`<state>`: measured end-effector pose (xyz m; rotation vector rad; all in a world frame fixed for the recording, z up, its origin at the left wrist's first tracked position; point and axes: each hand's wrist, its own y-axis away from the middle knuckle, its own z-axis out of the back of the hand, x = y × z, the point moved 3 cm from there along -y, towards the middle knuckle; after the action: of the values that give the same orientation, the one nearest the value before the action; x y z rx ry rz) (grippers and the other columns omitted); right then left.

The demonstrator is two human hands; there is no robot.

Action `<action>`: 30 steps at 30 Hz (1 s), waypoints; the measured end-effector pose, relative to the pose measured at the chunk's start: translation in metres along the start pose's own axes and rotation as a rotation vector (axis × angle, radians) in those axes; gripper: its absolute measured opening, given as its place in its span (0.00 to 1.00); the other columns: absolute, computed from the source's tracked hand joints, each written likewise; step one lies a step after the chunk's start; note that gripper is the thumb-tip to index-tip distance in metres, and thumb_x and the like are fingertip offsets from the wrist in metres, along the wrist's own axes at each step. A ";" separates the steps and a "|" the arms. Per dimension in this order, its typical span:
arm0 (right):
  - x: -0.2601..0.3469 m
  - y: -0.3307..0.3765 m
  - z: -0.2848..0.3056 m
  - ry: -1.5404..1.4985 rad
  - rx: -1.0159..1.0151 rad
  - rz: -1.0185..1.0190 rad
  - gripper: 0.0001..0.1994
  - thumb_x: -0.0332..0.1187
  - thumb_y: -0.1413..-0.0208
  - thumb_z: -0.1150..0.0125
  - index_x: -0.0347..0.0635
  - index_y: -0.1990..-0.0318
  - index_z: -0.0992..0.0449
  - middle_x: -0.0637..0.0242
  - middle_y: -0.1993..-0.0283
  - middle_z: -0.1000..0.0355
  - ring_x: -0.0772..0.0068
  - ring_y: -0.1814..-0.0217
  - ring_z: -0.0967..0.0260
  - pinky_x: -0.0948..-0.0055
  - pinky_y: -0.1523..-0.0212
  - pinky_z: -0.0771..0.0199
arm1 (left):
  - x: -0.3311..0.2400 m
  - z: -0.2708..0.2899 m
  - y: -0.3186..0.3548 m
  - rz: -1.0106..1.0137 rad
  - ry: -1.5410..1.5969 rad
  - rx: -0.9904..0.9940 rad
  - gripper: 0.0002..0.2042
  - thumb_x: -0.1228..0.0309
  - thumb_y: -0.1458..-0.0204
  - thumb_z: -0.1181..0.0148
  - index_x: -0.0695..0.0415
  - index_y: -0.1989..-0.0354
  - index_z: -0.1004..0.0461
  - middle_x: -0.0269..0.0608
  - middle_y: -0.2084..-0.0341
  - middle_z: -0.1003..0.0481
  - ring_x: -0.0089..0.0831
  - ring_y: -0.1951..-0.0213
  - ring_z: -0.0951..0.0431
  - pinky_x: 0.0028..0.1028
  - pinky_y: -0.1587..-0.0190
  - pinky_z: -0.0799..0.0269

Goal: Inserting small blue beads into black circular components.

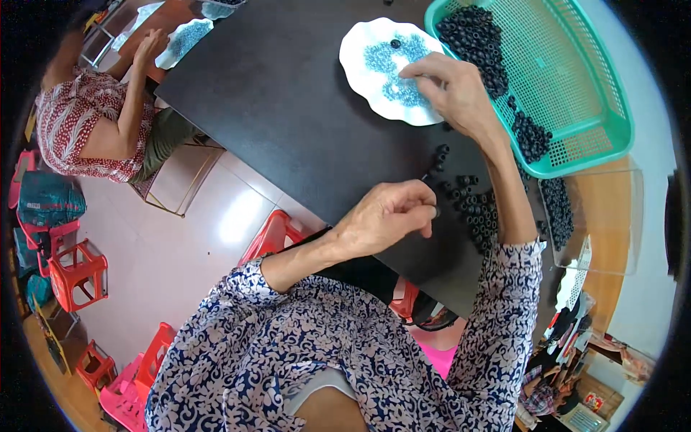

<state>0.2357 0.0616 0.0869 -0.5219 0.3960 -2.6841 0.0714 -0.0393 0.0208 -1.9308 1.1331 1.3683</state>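
Over the white scalloped plate (358, 72), my right hand (453, 90) reaches down with thumb and fingers pinched at the small clear-blue beads (403, 92). Whether a bead is between those fingertips cannot be made out. One black ring-shaped bead (395, 44) lies among the blue ones. My left hand (392, 217) is closed in a pinch above the near table edge. A small dark piece (435, 212) shows at its fingertips. Between the hands lies a short row of black beads (439, 157), and many loose black ring beads (479, 216) are spread beneath my right forearm.
A green mesh basket (576, 137) holding heaps of black beads stands at the right. Below it is a clear plastic tray (612, 230) with more black pieces. At the far left a co-worker (108, 122) sits by another bead plate (188, 39). Red stools (79, 273) stand on the floor.
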 end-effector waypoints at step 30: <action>-0.012 -0.030 -0.022 0.170 0.089 -0.051 0.08 0.29 0.51 0.37 0.41 0.63 0.19 0.58 0.65 0.22 0.59 0.64 0.25 0.66 0.58 0.25 | -0.004 0.002 0.011 -0.138 -0.004 -0.031 0.08 0.70 0.44 0.47 0.64 0.64 0.31 0.40 0.81 0.25 0.21 0.77 0.28 0.25 0.73 0.33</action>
<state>0.2281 0.0980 0.0743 -0.2820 0.3109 -2.7899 0.0606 -0.0422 0.0240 -1.9883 0.9626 1.3219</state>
